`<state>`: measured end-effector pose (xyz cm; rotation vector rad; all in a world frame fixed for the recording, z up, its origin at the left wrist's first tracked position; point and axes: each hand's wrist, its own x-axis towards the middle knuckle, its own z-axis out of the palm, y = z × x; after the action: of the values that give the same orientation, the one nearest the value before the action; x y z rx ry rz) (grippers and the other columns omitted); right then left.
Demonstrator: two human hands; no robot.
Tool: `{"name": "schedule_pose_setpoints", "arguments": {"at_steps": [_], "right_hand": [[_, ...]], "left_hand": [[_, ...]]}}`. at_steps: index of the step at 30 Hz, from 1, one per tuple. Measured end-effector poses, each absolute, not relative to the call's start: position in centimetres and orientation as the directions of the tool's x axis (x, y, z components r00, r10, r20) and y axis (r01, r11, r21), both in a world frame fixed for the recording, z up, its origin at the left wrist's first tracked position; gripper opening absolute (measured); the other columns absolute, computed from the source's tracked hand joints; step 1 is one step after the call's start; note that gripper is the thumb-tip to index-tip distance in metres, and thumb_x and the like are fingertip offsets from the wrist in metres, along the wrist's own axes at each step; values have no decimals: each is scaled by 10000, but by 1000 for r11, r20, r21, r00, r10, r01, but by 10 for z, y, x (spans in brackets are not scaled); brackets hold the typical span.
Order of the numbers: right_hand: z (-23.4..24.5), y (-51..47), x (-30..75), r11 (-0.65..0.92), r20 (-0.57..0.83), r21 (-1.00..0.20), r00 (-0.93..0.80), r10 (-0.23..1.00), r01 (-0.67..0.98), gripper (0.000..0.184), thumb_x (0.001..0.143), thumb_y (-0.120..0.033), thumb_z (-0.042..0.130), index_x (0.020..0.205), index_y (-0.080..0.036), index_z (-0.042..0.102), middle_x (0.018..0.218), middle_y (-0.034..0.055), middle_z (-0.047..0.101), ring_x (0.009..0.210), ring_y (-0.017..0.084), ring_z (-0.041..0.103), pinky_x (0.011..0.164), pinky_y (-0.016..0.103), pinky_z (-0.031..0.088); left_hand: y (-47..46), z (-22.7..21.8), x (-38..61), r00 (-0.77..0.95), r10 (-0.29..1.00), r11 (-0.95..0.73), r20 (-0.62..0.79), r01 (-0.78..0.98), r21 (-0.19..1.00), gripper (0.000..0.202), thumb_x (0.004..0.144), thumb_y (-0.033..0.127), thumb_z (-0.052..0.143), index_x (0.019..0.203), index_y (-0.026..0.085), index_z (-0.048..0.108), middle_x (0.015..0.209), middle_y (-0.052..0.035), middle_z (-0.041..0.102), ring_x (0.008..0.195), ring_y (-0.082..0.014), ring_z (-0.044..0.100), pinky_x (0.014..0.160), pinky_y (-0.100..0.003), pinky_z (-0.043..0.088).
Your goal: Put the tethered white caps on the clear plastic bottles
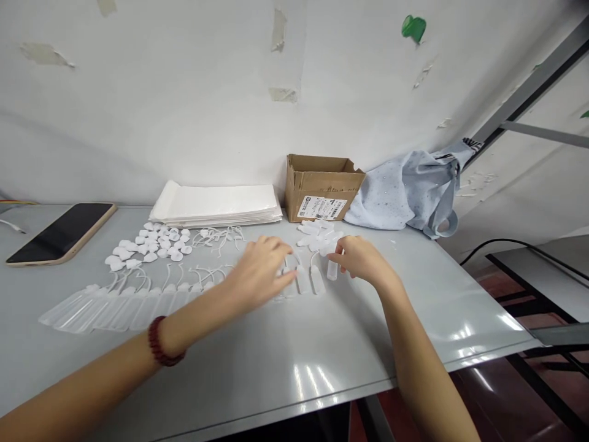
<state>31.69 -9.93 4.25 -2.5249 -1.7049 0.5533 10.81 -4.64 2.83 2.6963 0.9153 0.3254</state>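
Note:
My left hand [262, 267] lies palm down on the grey table [285, 362], its fingers spread over small clear plastic tubes [304, 279] that lie side by side. My right hand [361, 258] is just right of them, fingers pinched on one small white tube [332, 269] held upright. More loose tubes [317, 233] are piled behind the hands. A long row of clear tubes with white strings [119, 307] stretches to the left. Behind that row lie several white heart-shaped pieces [150, 245] and loose white strings [221, 236].
A smartphone [62, 233] lies at the far left. A stack of white plastic bags [216, 205] and an open cardboard box [319, 190] stand against the wall, with a light blue cloth bag [409, 193] to the right. The table's edge drops off at right [483, 353].

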Motion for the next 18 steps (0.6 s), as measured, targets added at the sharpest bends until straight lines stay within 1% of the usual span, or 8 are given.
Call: {"name": "schedule_pose_setpoints", "arguments": {"at_steps": [2, 4, 5, 6, 9, 13, 16, 18], "right_hand": [[42, -98, 315, -405, -282, -215, 341, 897, 889, 240, 831, -245, 524, 603, -170, 540, 541, 41, 630, 435, 134, 539, 476, 258, 343], [40, -97, 314, -415, -295, -200, 350, 889, 888, 279, 828, -240, 521, 559, -168, 539, 508, 51, 615, 435, 142, 542, 488, 266, 358], [38, -96, 314, -419, -302, -195, 352, 886, 887, 298, 825, -240, 521, 537, -167, 539, 493, 54, 608, 433, 145, 542, 494, 269, 366], [37, -95, 313, -422, -313, -194, 352, 882, 886, 316, 821, -243, 523, 515, -167, 538, 478, 55, 602, 430, 145, 542, 498, 270, 374], [33, -93, 312, -424, -346, -206, 339, 875, 882, 345, 796, -245, 543, 460, -169, 525, 445, 47, 592, 409, 136, 536, 502, 263, 397], [36, -94, 314, -419, -364, -223, 324, 874, 880, 366, 765, -237, 553, 406, -172, 527, 393, 40, 561, 409, 138, 536, 511, 258, 413], [44, -98, 319, -428, -343, -234, 337, 877, 873, 397, 787, -301, 532, 414, -170, 568, 366, 43, 538, 419, 141, 520, 486, 252, 391], [48, -101, 323, -455, -286, -275, 379, 880, 847, 390, 780, -342, 547, 432, -169, 579, 355, 35, 528, 408, 135, 492, 449, 245, 348]], "left_hand": [[-29, 29, 85, 674, 728, -665, 123, 653, 363, 336, 866, 337, 468, 1088, 138, 624, 1118, -114, 647, 1097, -291, 540, 933, -418, 423], [-10, 27, 61, 569, 813, -570, 126, 731, 375, 358, 836, 369, 451, 1037, 146, 647, 1086, -108, 672, 1062, -309, 571, 878, -405, 456], [-1, 24, 50, 545, 829, -550, 129, 747, 374, 370, 827, 381, 441, 1020, 148, 654, 1102, -112, 671, 1068, -318, 571, 869, -404, 459], [8, 21, 40, 519, 843, -530, 138, 763, 368, 376, 816, 386, 429, 987, 150, 665, 1079, -118, 681, 1051, -327, 581, 861, -411, 460], [24, 10, 20, 518, 839, -543, 169, 776, 320, 362, 793, 370, 415, 918, 174, 692, 1007, -114, 708, 1016, -337, 588, 867, -429, 452], [25, 1, 15, 579, 795, -607, 181, 755, 250, 370, 797, 322, 390, 892, 174, 715, 951, -123, 702, 955, -332, 582, 858, -441, 455], [22, -2, 17, 588, 791, -612, 172, 749, 254, 360, 804, 288, 392, 884, 164, 720, 945, -133, 691, 954, -329, 570, 857, -442, 457], [22, -4, 17, 579, 797, -604, 173, 754, 257, 350, 808, 276, 400, 899, 159, 717, 951, -134, 685, 972, -328, 564, 861, -439, 456]]}}
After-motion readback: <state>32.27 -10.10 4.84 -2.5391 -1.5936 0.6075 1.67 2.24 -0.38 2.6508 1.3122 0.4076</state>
